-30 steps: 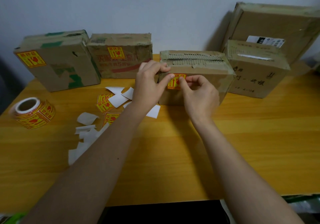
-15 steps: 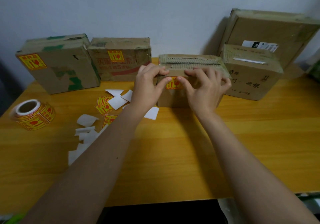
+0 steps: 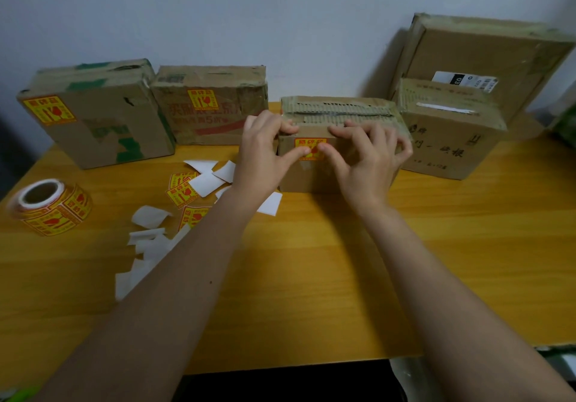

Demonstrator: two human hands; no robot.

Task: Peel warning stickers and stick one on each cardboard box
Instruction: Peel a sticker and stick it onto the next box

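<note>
Both hands, the left hand (image 3: 263, 155) and right hand (image 3: 366, 158), grip the middle box (image 3: 311, 180) with fingers curled over its top edge while their thumbs press the warning sticker (image 3: 310, 149) between them, best rubbed outward to its corners.
</note>
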